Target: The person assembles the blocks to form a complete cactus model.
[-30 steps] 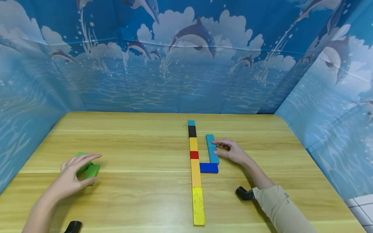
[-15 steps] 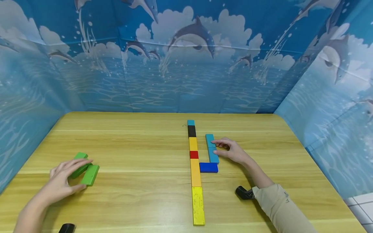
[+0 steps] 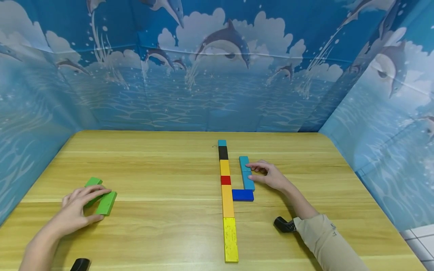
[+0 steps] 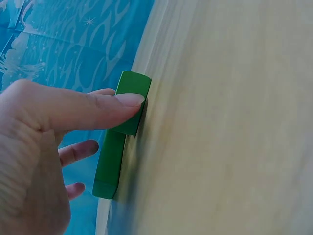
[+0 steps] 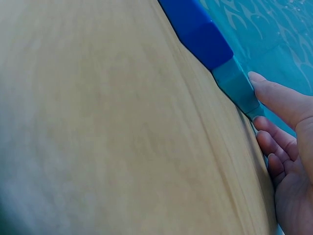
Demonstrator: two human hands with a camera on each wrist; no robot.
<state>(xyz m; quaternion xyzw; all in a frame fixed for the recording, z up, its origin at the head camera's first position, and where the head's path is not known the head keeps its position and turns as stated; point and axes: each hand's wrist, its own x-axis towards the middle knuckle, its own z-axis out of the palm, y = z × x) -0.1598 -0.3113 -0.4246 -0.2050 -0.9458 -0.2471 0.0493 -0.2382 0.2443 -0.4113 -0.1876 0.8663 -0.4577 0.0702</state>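
Observation:
My left hand [image 3: 74, 210] is at the left of the table, its thumb and forefinger pinching the nearer green block [image 3: 106, 203] at its two ends. Behind it a second green block [image 3: 93, 181] lies partly hidden under the fingers; in the left wrist view the thumb presses the first green block [image 4: 132, 85]. On the right, my right hand [image 3: 271, 177] rests its forefinger and thumb tips against two light-blue blocks, the far one [image 3: 243, 162] and the near one [image 3: 248, 184]. These lie end to end, and a dark-blue block [image 3: 242, 195] sits crosswise below them.
A straight row of blocks runs down the table [image 3: 162, 233]: light blue [image 3: 222, 143], black [image 3: 223, 153], orange, red [image 3: 225, 180], orange, then yellow [image 3: 231, 241]. The dark-blue block meets its right side. Black objects lie by each wrist. A dolphin-print cloth [image 3: 210, 105] walls the table.
My left hand first drew back left from over the green blocks, then shifted slightly right, and the nearer green block moved a little right with it. My right hand has stayed put.

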